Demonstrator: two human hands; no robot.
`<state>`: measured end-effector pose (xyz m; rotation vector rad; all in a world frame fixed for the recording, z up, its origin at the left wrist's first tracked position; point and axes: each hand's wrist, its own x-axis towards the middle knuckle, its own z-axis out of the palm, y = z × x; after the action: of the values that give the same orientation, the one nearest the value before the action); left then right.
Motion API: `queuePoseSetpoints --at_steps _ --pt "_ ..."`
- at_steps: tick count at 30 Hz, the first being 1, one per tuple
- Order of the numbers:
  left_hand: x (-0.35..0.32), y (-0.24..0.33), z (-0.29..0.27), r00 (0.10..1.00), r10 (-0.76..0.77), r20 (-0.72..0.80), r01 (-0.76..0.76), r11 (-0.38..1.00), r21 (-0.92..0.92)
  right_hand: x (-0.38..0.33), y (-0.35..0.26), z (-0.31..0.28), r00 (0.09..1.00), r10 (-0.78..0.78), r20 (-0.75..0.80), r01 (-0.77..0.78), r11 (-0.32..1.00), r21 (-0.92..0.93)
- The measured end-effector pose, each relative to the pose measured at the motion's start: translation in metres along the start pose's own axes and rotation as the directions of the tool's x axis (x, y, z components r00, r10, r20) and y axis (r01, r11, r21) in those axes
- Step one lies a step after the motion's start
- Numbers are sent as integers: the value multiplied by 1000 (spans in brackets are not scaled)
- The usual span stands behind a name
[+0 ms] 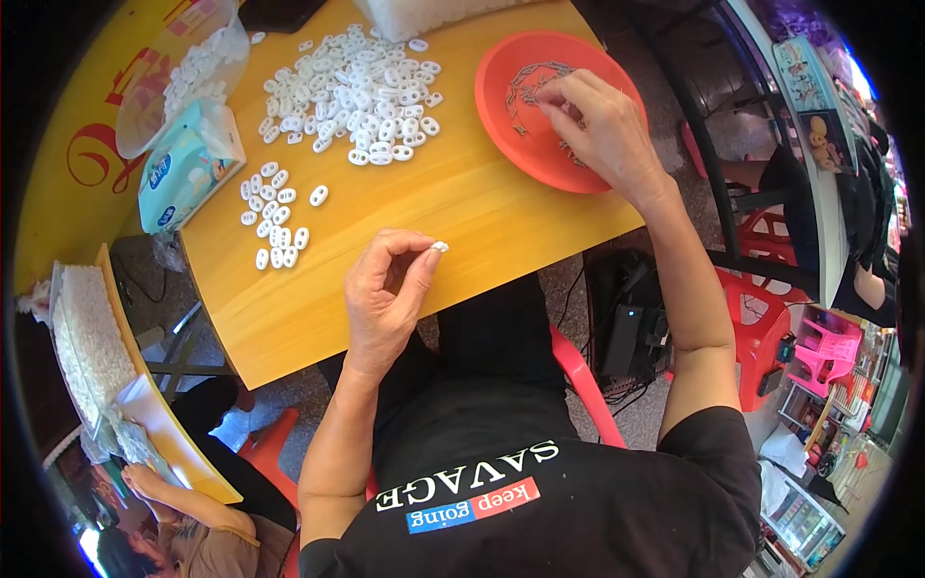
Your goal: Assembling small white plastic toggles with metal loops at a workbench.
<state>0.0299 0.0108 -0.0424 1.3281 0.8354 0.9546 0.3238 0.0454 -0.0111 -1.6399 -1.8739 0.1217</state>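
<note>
Between the thumb and forefinger of my left hand is a small white plastic piece, above the near part of the yellow table. My right hand reaches into the red bowl, its fingers drawn together at the small metal pieces, which look like screws or pins. Whatever those fingers pinch is too small to make out. A big heap of white oval plastic pieces with holes lies left of the bowl. Nearer and further left is a smaller group of the same ovals.
A tissue pack and a clear tub of white pieces stand at the table's left side. A white bag rests at the far edge. Another person sits lower left; red chairs stand to the right.
</note>
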Motion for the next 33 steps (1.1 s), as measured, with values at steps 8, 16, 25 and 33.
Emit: queuePoseSetpoints --at_steps 8,16,25,33 --pt "0 -1 -1 1000 15 6 -15 1000 18 -5 -8 -1 974 -113 197 126 991 -52" --pt "0 -1 0 1000 17 0 -17 1000 25 -1 -7 1 956 -211 206 236 966 -106" --pt "0 -1 0 1000 26 4 -26 999 38 3 0 11 921 -361 145 382 911 -155" --pt "0 1 0 1000 18 5 -19 999 28 -1 0 -1 985 158 74 -173 938 302"
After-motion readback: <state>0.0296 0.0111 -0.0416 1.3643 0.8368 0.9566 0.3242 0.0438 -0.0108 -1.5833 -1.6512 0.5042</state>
